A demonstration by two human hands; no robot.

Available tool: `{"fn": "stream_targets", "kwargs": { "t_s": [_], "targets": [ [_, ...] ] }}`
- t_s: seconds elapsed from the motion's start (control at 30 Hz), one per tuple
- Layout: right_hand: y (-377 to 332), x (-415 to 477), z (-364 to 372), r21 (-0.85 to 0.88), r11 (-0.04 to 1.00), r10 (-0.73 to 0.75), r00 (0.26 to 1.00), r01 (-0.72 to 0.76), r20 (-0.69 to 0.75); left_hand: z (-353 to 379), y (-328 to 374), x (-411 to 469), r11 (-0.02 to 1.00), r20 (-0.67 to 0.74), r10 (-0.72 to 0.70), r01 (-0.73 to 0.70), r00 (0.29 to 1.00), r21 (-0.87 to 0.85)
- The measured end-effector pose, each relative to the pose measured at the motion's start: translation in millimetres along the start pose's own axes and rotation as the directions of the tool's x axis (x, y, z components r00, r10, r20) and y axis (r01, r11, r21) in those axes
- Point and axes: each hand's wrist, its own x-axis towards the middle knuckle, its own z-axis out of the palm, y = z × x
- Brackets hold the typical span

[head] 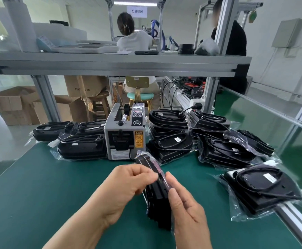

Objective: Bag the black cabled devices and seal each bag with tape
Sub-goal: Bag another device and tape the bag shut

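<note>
Head view: black ribbed device (158, 200) stands edgewise inside clear bag (140, 156).

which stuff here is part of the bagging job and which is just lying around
In the job:
- bagged black device, held by the left hand and right hand
- tape dispenser
- bagged devices on its left
- device pile on its right

Lying about:
- cardboard boxes
- wooden stool
- white foam trays on the shelf
</note>
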Motion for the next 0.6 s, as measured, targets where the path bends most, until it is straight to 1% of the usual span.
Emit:
{"fn": "stream_targets", "kwargs": {
  "t_s": [0.1,0.23,0.3,0.43,0.6],
  "targets": [
    [3,0,-1,0.023,1.000,0.006,1.000,-0.006,0.021,9,-1,-2,0.997,0.016,0.003,-0.004,1.000,0.077],
    [6,1,-2,0.027,1.000,-0.011,1.000,0.010,0.024,10,-3,-2,0.995,-0.010,-0.018,0.019,1.000,0.094],
    [7,1,-3,0.025,1.000,-0.014,0.999,0.014,0.031,11,-4,-3,0.995,-0.011,-0.029,0.030,1.000,0.090],
    [8,1,-3,0.039,0.999,-0.005,0.999,0.003,0.038,15,-6,-6,0.998,-0.023,-0.054,0.055,0.998,0.029],
    [6,0,-2,0.040,0.999,-0.003,0.999,0.001,0.047,17,-6,-5,0.997,-0.060,-0.049,0.052,0.997,0.053]
  ]
}}
